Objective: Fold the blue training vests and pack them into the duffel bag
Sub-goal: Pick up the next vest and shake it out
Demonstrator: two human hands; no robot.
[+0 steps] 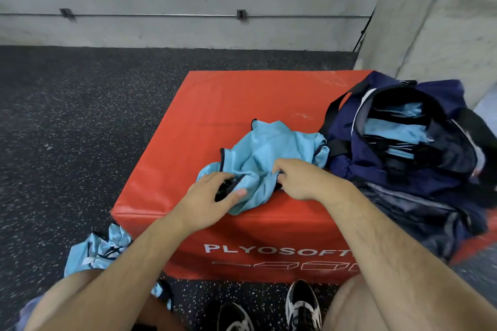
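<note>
Crumpled pale-blue vest (pixel 269 148), dark-trimmed — in the grip of left hand (pixel 207 196) and right hand (pixel 301 179)

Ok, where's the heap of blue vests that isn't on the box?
In the head view, lower left: the heap lies on the dark floor beside the red box's near-left corner, partly behind the person's left forearm.

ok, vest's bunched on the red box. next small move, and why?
Probably draw the hands apart to spread the vest flat: left hand and right hand both grip its near edge, yet it lies crumpled on the red box.
</note>
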